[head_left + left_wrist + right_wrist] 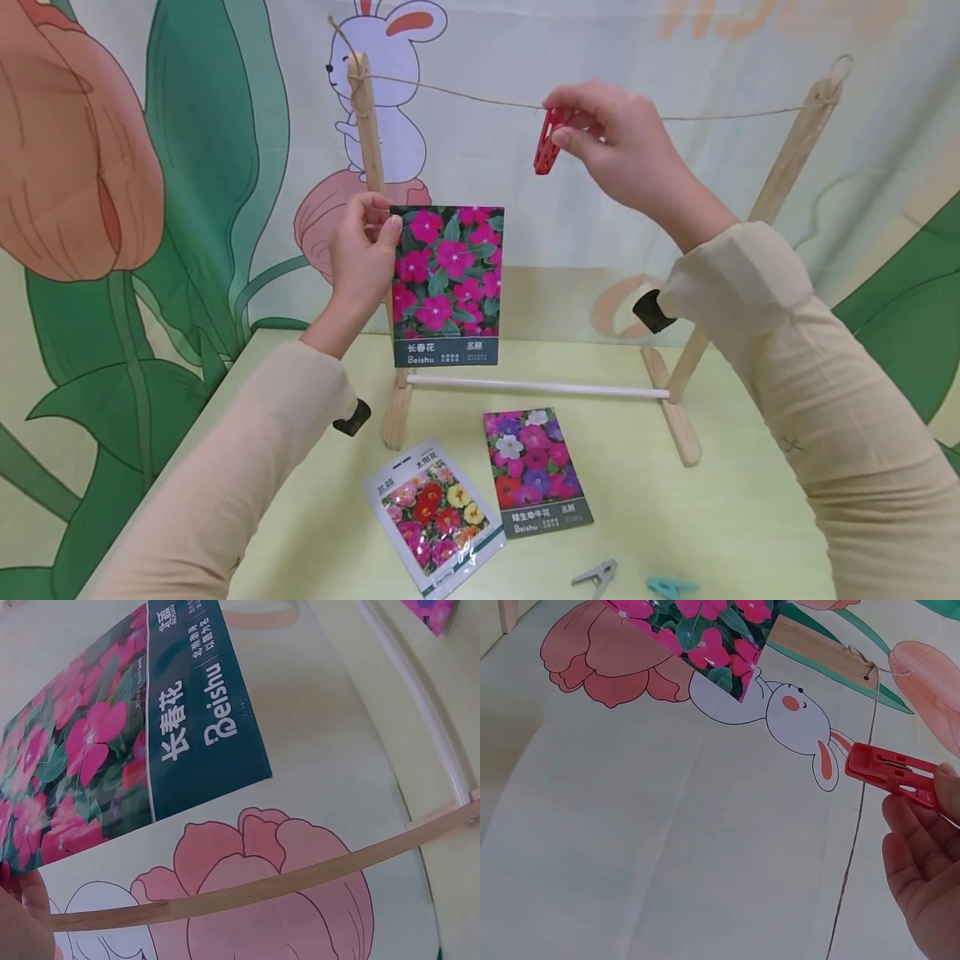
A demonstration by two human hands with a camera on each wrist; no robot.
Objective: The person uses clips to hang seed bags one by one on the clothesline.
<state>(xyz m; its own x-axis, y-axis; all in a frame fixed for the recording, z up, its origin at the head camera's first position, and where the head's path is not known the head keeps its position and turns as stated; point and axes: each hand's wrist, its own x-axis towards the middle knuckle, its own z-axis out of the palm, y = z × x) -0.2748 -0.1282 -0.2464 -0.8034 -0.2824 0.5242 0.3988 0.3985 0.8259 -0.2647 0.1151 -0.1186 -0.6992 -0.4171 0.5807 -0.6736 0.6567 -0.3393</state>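
Note:
My left hand (363, 246) pinches the upper left edge of a seed packet (448, 287) with magenta flowers and a dark band at its bottom. The packet hangs upright below the string, and the left wrist view shows its lower end. Up at the string (465, 93), my right hand (611, 142) holds a red clothespin (547, 146) between thumb and fingers. In the right wrist view the clothespin (892, 774) overlaps the string (853, 847). A corner of the packet (712, 645) shows there too, apart from the clothespin.
The string spans a left wooden post (367, 125) and a right one (787, 167), joined low by a white rod (536, 387). Two more seed packets, one white-bordered (397, 525) and one dark-banded (536, 467), lie on the table beside a grey clothespin (597, 575) and a teal one (670, 587).

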